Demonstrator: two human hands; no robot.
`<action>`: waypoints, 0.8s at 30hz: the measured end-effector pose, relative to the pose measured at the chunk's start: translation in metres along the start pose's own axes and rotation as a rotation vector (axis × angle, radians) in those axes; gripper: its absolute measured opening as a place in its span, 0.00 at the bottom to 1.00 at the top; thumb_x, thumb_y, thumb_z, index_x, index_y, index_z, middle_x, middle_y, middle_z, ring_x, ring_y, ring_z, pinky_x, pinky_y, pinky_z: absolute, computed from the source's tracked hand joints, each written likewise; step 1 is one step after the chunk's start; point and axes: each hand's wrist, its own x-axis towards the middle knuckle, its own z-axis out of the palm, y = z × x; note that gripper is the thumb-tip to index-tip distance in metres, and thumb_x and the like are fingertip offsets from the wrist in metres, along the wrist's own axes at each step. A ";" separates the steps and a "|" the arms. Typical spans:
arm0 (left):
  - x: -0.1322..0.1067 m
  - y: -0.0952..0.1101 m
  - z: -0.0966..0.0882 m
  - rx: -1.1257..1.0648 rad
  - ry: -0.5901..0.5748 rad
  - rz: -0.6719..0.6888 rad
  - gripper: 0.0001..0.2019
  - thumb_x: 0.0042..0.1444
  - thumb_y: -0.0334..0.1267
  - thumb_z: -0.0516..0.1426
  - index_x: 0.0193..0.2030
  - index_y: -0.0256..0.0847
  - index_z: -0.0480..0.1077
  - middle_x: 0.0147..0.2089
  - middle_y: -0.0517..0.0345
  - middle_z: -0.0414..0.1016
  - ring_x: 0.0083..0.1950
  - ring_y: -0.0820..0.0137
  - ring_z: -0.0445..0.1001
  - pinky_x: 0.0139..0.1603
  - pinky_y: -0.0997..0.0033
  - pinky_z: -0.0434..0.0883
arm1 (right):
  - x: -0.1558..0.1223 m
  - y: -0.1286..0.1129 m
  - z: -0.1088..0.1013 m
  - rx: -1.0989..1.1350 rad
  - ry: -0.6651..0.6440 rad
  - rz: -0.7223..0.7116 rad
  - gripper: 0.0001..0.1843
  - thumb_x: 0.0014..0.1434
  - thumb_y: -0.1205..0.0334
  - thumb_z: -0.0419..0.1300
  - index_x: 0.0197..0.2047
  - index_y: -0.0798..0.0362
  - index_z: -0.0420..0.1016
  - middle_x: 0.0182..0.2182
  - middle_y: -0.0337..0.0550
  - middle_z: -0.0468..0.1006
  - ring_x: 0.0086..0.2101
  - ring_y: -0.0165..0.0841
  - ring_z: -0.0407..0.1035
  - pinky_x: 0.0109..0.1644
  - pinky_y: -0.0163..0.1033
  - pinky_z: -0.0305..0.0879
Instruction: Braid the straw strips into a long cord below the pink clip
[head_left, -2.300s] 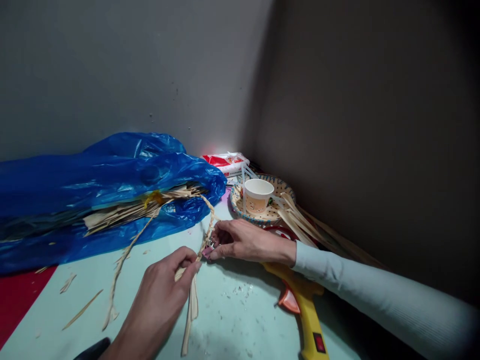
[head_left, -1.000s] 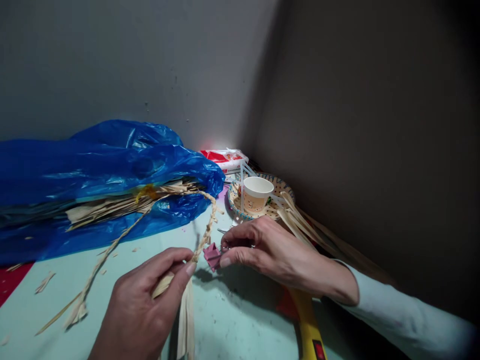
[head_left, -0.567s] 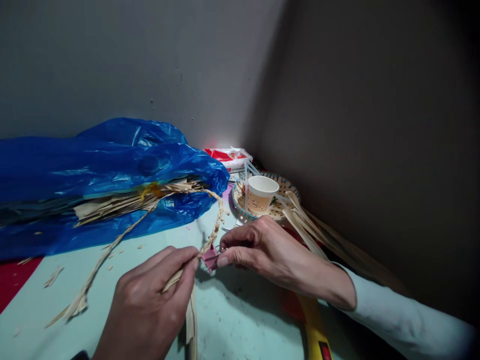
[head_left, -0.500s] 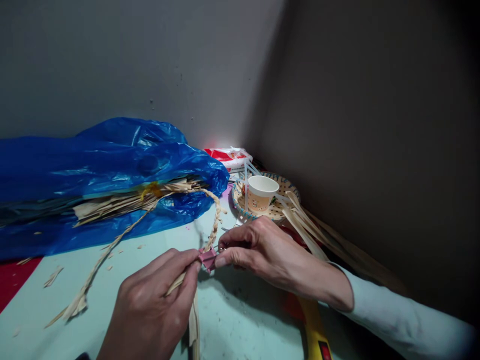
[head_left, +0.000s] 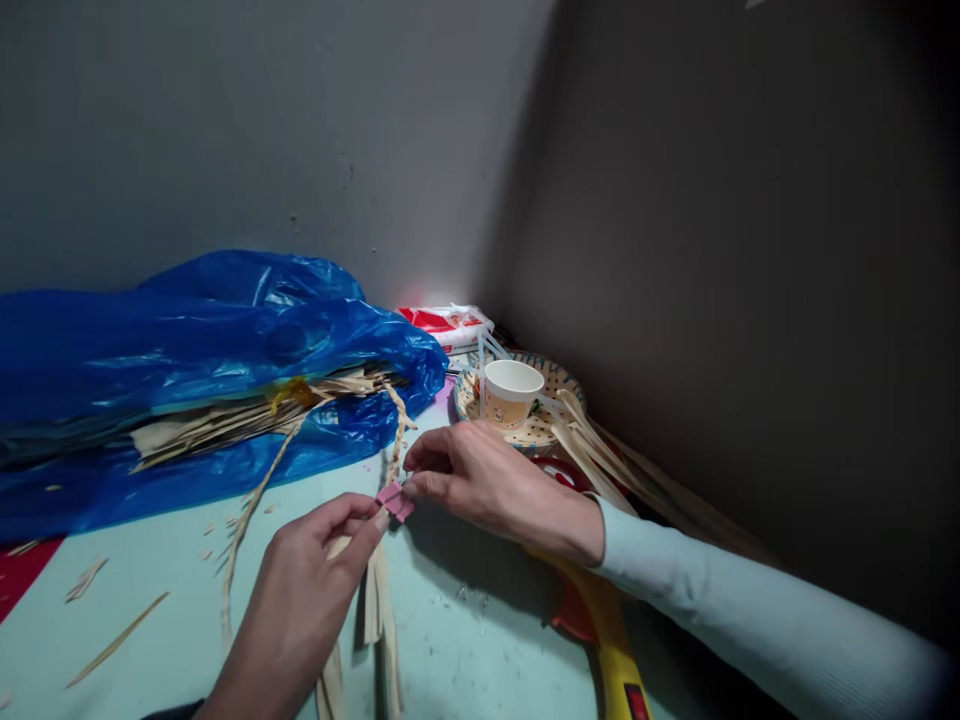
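Note:
A pink binder clip [head_left: 394, 500] sits at the near end of a braided straw cord [head_left: 398, 425], where both hands meet above the table. My left hand [head_left: 304, 575] is closed, its thumb and fingers pinching the clip's left side and the pale straw strands at it. From the other side, my right hand [head_left: 480, 480] pinches the clip near its metal handle, which the fingers partly hide. Loose flat straw strands [head_left: 382, 625] hang below the clip. The far part of the braid runs up to the straw bundle [head_left: 217, 425] in the blue plastic bag [head_left: 247, 320].
A paper cup [head_left: 514, 390] stands in a woven basket [head_left: 556, 375] behind my right hand, with long straw strips [head_left: 592, 450] beside it. A red-and-white packet [head_left: 448, 325] lies by the wall. A yellow tool [head_left: 611, 630] with a red switch lies under my right forearm. Straw scraps [head_left: 120, 635] litter the table.
Both hands and the clip have shifted slightly left in view. The loose braid end on the left has been pulled in behind my left hand. More of the hanging strands shows.

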 end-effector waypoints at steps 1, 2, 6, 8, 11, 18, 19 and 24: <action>0.002 0.000 0.001 -0.021 -0.001 0.008 0.15 0.47 0.52 0.59 0.32 0.43 0.73 0.30 0.59 0.78 0.35 0.62 0.73 0.39 0.69 0.64 | 0.001 0.001 0.002 -0.023 0.042 -0.008 0.06 0.58 0.66 0.61 0.35 0.58 0.79 0.23 0.37 0.74 0.24 0.26 0.62 0.28 0.32 0.52; 0.003 0.000 0.002 -0.039 -0.010 0.015 0.14 0.48 0.51 0.59 0.32 0.43 0.73 0.29 0.60 0.77 0.34 0.63 0.72 0.38 0.69 0.64 | 0.002 0.001 0.004 -0.038 0.072 -0.020 0.06 0.58 0.67 0.60 0.34 0.58 0.79 0.23 0.38 0.74 0.24 0.26 0.62 0.28 0.33 0.52; 0.010 -0.002 0.004 -0.084 -0.072 0.019 0.11 0.47 0.48 0.60 0.29 0.42 0.72 0.25 0.62 0.73 0.30 0.66 0.70 0.33 0.71 0.62 | 0.011 0.004 0.013 0.014 0.041 -0.059 0.10 0.58 0.72 0.57 0.31 0.58 0.80 0.26 0.42 0.79 0.25 0.27 0.67 0.31 0.32 0.56; 0.011 -0.003 0.003 -0.091 -0.087 0.017 0.11 0.46 0.47 0.60 0.27 0.41 0.72 0.24 0.62 0.72 0.29 0.66 0.69 0.32 0.72 0.61 | 0.014 0.006 0.017 0.037 0.014 -0.063 0.11 0.56 0.75 0.56 0.31 0.58 0.80 0.26 0.42 0.80 0.26 0.28 0.69 0.32 0.31 0.57; 0.009 -0.002 0.002 -0.104 -0.106 0.019 0.10 0.45 0.46 0.61 0.26 0.40 0.73 0.22 0.63 0.71 0.28 0.67 0.68 0.30 0.72 0.60 | 0.013 0.008 0.019 0.034 0.022 -0.053 0.10 0.54 0.78 0.57 0.32 0.59 0.80 0.26 0.43 0.81 0.27 0.29 0.71 0.33 0.31 0.59; 0.002 0.000 0.007 -0.195 -0.083 0.040 0.10 0.49 0.45 0.60 0.28 0.40 0.70 0.24 0.64 0.69 0.28 0.70 0.67 0.27 0.75 0.59 | 0.000 0.000 0.015 0.020 0.155 -0.100 0.12 0.57 0.75 0.55 0.35 0.58 0.81 0.31 0.44 0.82 0.29 0.29 0.70 0.35 0.32 0.60; 0.002 -0.001 0.009 -0.205 -0.080 0.041 0.10 0.49 0.45 0.60 0.28 0.40 0.70 0.24 0.64 0.69 0.27 0.70 0.66 0.25 0.75 0.57 | 0.000 -0.001 0.014 0.007 0.167 -0.102 0.12 0.57 0.75 0.56 0.35 0.58 0.81 0.31 0.44 0.82 0.29 0.30 0.70 0.35 0.32 0.60; 0.003 -0.005 0.013 -0.208 -0.046 0.049 0.11 0.47 0.45 0.62 0.25 0.40 0.69 0.21 0.66 0.65 0.21 0.74 0.60 0.20 0.77 0.52 | -0.001 -0.004 0.013 0.037 0.145 -0.080 0.11 0.56 0.76 0.55 0.33 0.59 0.80 0.29 0.44 0.81 0.28 0.29 0.69 0.34 0.33 0.59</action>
